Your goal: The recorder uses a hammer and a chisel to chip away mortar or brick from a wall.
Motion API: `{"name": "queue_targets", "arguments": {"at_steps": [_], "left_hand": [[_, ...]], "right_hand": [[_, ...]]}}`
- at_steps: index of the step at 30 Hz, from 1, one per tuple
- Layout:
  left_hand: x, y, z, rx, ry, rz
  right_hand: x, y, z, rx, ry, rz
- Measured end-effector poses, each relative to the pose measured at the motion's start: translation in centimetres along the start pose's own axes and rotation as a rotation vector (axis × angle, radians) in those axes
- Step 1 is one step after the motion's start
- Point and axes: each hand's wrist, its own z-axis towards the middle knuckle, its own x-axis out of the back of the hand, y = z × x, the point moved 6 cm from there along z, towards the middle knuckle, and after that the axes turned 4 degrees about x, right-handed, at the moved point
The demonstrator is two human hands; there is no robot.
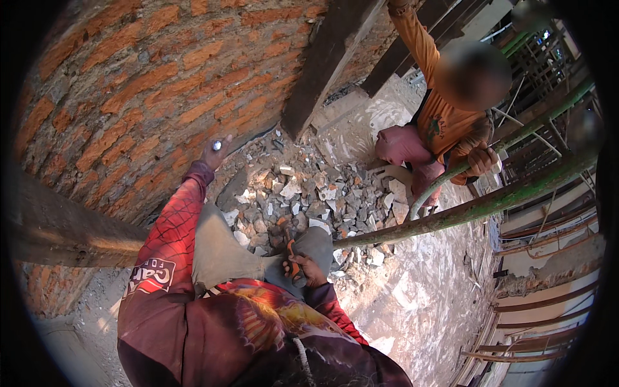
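Close to the brick wall (pixel 187 77), my left hand (pixel 211 158) is closed around a thing that shows only its shiny, round silver end (pixel 216 146); the rest of it is hidden. My right hand (pixel 313 272) lies by my right knee, its fingers wrapped round the orange-and-black handle of a hammer (pixel 294 255). The hammer's head points away from me, over the rubble, and looks brownish. Broken brick and plaster rubble (pixel 309 193) is heaped between my knees and the wall.
A co-worker in an orange shirt (pixel 454 119) crouches at the right, one hand on a green bamboo pole (pixel 516 138). Another green pole (pixel 477 209) crosses low over the rubble. Dark wooden beams (pixel 329 64) lean at the wall; one beam (pixel 77 222) lies at my left.
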Motion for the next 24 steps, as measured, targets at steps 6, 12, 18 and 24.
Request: {"name": "queue_targets", "arguments": {"at_steps": [6, 12, 18, 24], "left_hand": [[0.2, 3.4, 0.1, 0.104, -0.107, 0.047], [-0.8, 9.3, 1.0, 0.005, -0.283, 0.473], [-0.6, 6.0, 3.9, 0.168, -0.526, 0.448], [0.2, 1.2, 3.5, 0.118, -0.262, 0.267]], "right_hand": [[1.0, 0.6, 0.8, -0.036, -0.048, 0.005], [0.4, 0.0, 0.3, -0.010, -0.073, 0.028], [0.3, 0.7, 0.4, -0.014, -0.023, 0.045], [0.5, 1.7, 2.7, -0.165, -0.001, 0.198]]}}
